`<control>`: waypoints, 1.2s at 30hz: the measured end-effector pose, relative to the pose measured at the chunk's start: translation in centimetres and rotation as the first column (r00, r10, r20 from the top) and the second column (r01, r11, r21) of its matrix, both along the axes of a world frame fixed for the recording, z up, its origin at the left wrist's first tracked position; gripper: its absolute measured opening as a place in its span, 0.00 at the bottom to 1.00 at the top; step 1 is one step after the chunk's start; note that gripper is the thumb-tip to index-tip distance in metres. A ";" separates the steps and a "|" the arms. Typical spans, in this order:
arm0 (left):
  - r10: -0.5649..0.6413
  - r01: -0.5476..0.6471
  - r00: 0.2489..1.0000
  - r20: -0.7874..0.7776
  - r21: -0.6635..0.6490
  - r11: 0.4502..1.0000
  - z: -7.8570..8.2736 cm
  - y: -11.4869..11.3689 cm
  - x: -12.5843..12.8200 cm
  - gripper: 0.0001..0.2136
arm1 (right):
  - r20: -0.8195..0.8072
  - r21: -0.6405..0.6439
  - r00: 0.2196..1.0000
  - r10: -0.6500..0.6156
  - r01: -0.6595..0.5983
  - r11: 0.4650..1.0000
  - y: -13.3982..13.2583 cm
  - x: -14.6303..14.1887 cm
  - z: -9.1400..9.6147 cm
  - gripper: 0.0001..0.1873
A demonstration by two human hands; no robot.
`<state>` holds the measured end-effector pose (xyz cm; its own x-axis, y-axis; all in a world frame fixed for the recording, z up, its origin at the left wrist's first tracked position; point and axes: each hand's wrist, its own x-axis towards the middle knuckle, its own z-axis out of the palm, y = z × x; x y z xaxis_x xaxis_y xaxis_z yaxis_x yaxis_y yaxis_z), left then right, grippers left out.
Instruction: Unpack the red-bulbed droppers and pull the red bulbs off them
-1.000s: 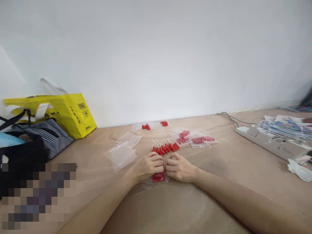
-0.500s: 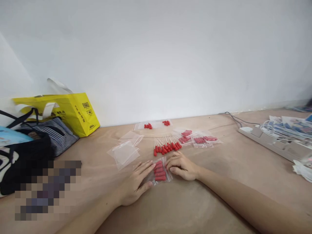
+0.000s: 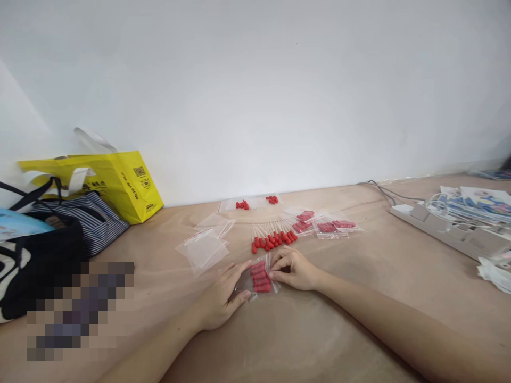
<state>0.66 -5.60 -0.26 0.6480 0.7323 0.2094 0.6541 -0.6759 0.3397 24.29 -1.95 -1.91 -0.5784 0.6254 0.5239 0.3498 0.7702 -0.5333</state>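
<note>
A clear zip-lock bag (image 3: 261, 282) lies on the table in front of me, with several red-headed pieces stacked inside. My left hand (image 3: 220, 299) rests along its left side, fingers stretched out and thumb apart, touching the plastic. At the bag's right edge, by the seal strip, the fingers and thumb of my right hand (image 3: 296, 270) are pinched together on the plastic. Just beyond the bag, a row of red-headed sticks (image 3: 273, 241) with thin pale stems is fanned out.
Flat clear bags (image 3: 205, 251) lie to the left. Filled bags (image 3: 333, 227) sit right of the sticks. More red pieces (image 3: 241, 205) are near the wall. A yellow bag (image 3: 120, 183) stands at left. At right are a power strip (image 3: 431, 230) and packaged items (image 3: 479, 202).
My right fingers have closed into a pinch on the bag's right edge. The bag has shifted slightly left and its red contents have tilted. My left hand stays beside it.
</note>
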 end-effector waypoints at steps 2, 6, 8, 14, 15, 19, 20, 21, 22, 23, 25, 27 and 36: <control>0.026 -0.026 1.000 0.006 -0.009 1.000 0.0 0.0 0.0 0.23 | -0.024 -0.040 0.998 0.065 -0.066 0.997 0.0 0.2 0.3 0.06; 0.063 -0.063 0.998 0.004 -0.036 0.997 0.2 0.0 0.1 0.22 | -0.042 -0.146 0.987 0.158 -0.162 0.976 -0.2 0.1 0.4 0.13; 0.049 -0.048 0.999 0.011 -0.034 0.998 0.5 0.0 0.3 0.22 | -0.069 -0.220 0.990 0.121 -0.133 0.966 -0.1 -0.3 0.1 0.13; -0.004 0.005 1.000 0.030 -0.038 0.999 0.9 -0.1 0.4 0.21 | -0.107 -0.423 0.990 -0.089 0.036 0.906 0.2 -1.4 -0.7 0.09; 0.006 -0.005 1.000 0.026 -0.044 0.999 0.8 -0.1 0.3 0.21 | -0.106 -0.427 0.990 -0.092 0.038 0.903 0.2 -1.4 -0.6 0.10; 0.051 -0.050 0.998 0.042 -0.042 0.998 0.2 0.1 0.0 0.22 | -0.131 -0.436 0.991 0.001 -0.058 0.898 0.0 -1.3 -0.2 0.14; 0.058 -0.056 0.997 0.048 -0.038 0.998 0.1 0.1 0.0 0.22 | -0.137 -0.444 0.990 0.029 -0.088 0.892 -0.1 -1.2 0.0 0.16; 0.063 -0.061 0.997 0.052 -0.036 0.997 0.0 0.1 0.0 0.22 | -0.142 -0.454 0.988 0.055 -0.115 0.884 -0.2 -1.2 0.1 0.17; 0.069 -0.067 0.996 0.054 -0.036 0.997 0.0 0.1 0.0 0.21 | -0.147 -0.460 0.986 0.081 -0.140 0.877 -0.3 -1.1 0.3 0.19; 0.074 -0.072 0.996 0.056 -0.037 0.997 0.0 0.2 0.0 0.21 | -0.149 -0.460 0.983 0.105 -0.163 0.873 -0.3 -1.0 0.4 0.20; 0.078 -0.076 0.995 0.062 -0.038 0.996 0.1 0.1 0.0 0.20 | -0.146 -0.446 0.977 0.155 -0.205 0.871 -0.4 -0.8 0.7 0.19; 0.076 -0.073 0.995 0.069 -0.048 0.996 0.2 0.1 0.0 0.19 | -0.137 -0.439 0.966 0.217 -0.256 0.861 -0.3 -0.6 0.9 0.17; 0.051 -0.046 0.992 0.112 -0.046 0.998 0.3 0.2 0.3 0.17 | -0.034 -0.304 0.990 0.137 -0.141 0.942 -0.6 -1.0 0.9 0.17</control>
<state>0.98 -5.40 0.05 0.5852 0.7723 0.2470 0.6415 -0.6273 0.4417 23.29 -2.57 -0.97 -0.6653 0.6705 0.3283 0.2429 0.6102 -0.7541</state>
